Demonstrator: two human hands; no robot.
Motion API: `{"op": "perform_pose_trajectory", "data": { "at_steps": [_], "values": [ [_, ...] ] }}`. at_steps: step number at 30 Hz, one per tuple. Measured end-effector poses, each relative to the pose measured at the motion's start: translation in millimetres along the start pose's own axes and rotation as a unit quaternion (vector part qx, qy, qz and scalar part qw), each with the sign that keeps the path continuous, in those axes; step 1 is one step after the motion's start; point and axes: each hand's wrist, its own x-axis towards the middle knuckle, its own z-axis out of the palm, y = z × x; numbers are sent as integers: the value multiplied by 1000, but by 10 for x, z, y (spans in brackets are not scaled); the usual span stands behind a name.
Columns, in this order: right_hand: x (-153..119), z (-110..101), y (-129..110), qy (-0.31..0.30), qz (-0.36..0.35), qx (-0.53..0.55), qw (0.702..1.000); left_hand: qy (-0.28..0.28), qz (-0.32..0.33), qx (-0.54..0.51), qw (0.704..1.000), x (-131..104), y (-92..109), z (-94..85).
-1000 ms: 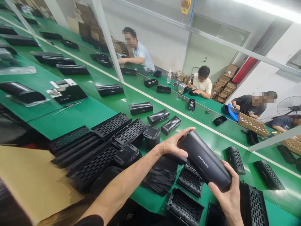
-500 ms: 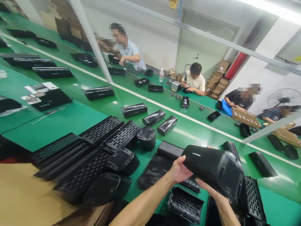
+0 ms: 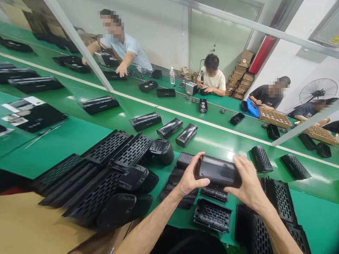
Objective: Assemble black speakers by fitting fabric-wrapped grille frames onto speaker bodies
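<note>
A black speaker-like housing [image 3: 218,171] is held level above the green table, its glossy face turned up toward me. My left hand [image 3: 192,176] grips its left end, thumb along the near edge. At the right end, my right hand [image 3: 246,181] has its fingers over the far corner and its thumb at the near edge. Below the hands lie a dark cloth-like piece [image 3: 176,188] and a perforated black shell [image 3: 213,215] with its hollow side up.
Stacked perforated black panels [image 3: 103,176] lie to the left, beside a cardboard box [image 3: 39,225]. More panels [image 3: 282,201] are at the right. Black housings [image 3: 186,135] sit on the green line [image 3: 217,141]. Several people work across it; slanted metal posts [image 3: 79,46] stand between.
The housing has been turned from its tilted pose to level, glossy face up. My right hand has moved from beneath it to its right end. The camera view has shifted slightly.
</note>
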Motion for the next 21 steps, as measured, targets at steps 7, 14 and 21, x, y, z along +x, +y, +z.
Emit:
{"op": "perform_pose_trajectory", "data": {
  "at_steps": [7, 14, 21],
  "values": [
    [-371, 194, 226, 48, 170, 284, 942, 2, 8, -26, 1000, -51, -3, -175],
    [-421, 288, 106, 101, 190, 307, 927, 28, 16, 25, 999, -50, -44, -168],
    [-459, 364, 67, 76, 240, 298, 921, 16, -27, 27, 999, -28, -144, -203]
  ]
}}
